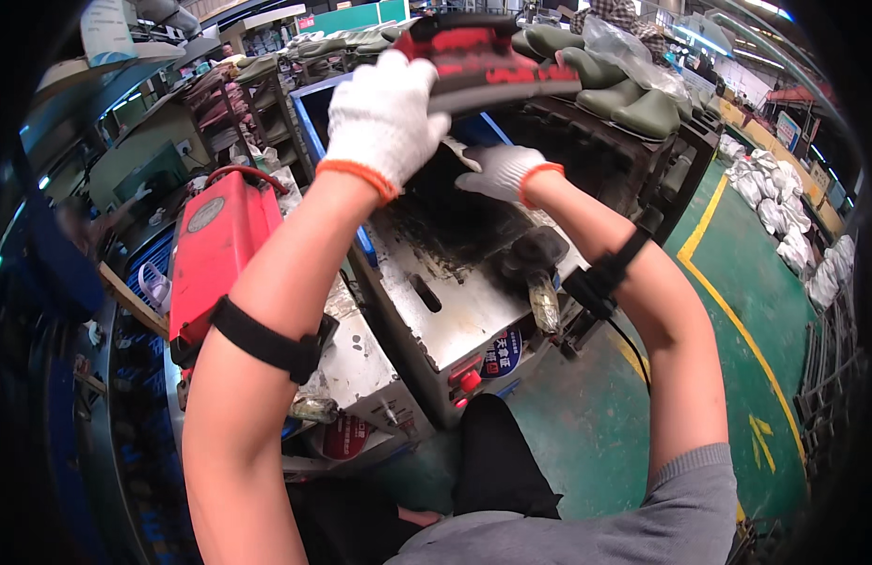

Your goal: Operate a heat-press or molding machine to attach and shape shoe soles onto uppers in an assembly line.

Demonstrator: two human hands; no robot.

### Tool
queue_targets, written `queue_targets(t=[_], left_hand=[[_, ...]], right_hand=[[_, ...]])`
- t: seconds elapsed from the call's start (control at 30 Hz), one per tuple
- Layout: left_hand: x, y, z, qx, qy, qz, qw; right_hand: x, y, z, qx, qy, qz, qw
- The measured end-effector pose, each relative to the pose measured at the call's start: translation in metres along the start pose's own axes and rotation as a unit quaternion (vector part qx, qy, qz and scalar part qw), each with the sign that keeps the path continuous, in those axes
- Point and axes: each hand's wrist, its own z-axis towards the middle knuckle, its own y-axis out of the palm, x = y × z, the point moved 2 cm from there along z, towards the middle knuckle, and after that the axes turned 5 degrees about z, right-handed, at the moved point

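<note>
My left hand (pixel 384 118), in a white knit glove with an orange cuff, is closed at the left edge of a raised red lid (pixel 492 64) with a dark underside. This lid stands over the dark opening of a worn pale metal machine (pixel 422 306). My right hand (pixel 504 174), gloved the same way, is low over that opening, fingers bent toward the left. At its fingertips shows a thin pale strip (pixel 455 148); its kind cannot be made out. A black knob-like part with a wrapped handle (pixel 544 301) sits at the machine's near right corner.
Left of me stands a second machine with a red cover (pixel 224 250). Olive green boots (pixel 643 108) lie on a rack at the back right. A red button (pixel 469 380) juts from the machine's front. White bundles (pixel 775 202) line the green floor (pixel 728 311) with yellow lines.
</note>
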Motion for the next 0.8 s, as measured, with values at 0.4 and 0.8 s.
queue_targets(t=[0.4,0.8], left_hand=[[-0.034,-0.008,0.055,0.149,-0.021,-0.024,0.988],[-0.067,-0.034,-0.015,-0.056,-0.048,-0.325,0.943]], right_hand=[[-0.011,0.033,0.074,-0.118,0.168,0.221,0.953],[-0.033,0.004,-0.156,-0.119,0.037,0.766,0.631]])
